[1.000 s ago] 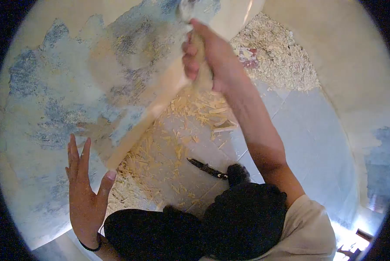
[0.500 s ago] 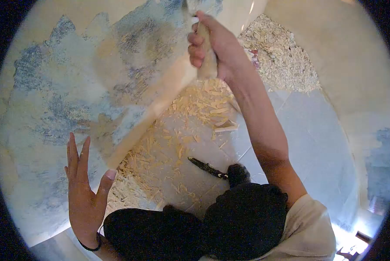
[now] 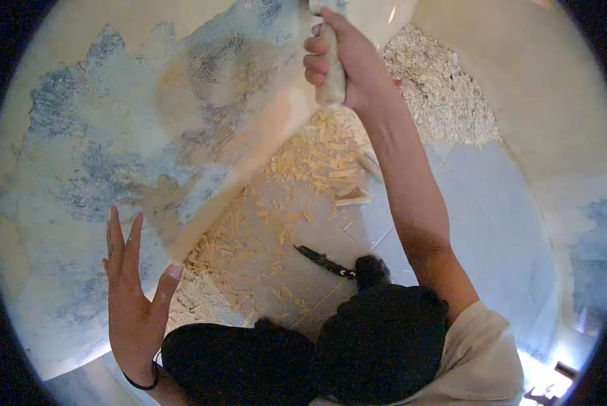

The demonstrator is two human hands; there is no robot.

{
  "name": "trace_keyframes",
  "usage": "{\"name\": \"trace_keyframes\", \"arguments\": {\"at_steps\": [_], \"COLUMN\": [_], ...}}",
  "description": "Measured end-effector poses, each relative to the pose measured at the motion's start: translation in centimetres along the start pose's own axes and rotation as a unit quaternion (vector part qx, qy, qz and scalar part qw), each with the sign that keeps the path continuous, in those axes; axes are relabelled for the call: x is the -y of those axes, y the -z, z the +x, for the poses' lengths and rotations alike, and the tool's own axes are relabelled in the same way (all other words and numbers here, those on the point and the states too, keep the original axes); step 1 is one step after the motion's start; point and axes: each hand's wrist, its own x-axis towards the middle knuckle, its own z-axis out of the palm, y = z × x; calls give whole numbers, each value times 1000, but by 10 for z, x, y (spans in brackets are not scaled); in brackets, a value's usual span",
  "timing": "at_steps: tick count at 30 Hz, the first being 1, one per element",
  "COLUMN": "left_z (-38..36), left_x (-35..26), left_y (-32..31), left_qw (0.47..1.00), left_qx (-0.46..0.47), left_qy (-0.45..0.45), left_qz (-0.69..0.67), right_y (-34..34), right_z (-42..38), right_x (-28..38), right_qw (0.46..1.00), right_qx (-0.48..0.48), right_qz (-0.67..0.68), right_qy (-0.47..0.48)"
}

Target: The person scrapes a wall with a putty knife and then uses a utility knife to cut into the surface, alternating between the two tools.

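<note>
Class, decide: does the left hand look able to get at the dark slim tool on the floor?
Probably yes: the left hand looks open and empty, with only scattered shavings visible between it and the dark slim tool.

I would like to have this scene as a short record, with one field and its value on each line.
Right hand: closed around the pale handle of a tool
Tool head: partly cut off by the top of the picture
Left hand: open, fingers spread, by the wall; contact unclear
Left wrist: dark band
Wall: patchy blue and cream
Floor: grey-blue, strewn with yellowish chips
Far corner: heap of pale flakes
Beside the forearm: black pointed thing on the floor, not held
</note>
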Motion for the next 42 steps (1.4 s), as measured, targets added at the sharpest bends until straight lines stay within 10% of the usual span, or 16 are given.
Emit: {"name": "trace_keyframes", "arguments": {"at_steps": [39,42], "left_z": [0,-1], "left_x": [3,6], "left_y": [-1,0], "left_qw": [1000,1000], "left_qx": [-2,-6], "left_qy": [2,0], "left_qz": [0,1], "right_y": [-18,32], "right_z": [-14,25], "right_x": [-4,18], "right_qw": [998,991], "right_qx": [-51,0], "right_qz": [-47,131], "right_qy": [-10,-33]}}
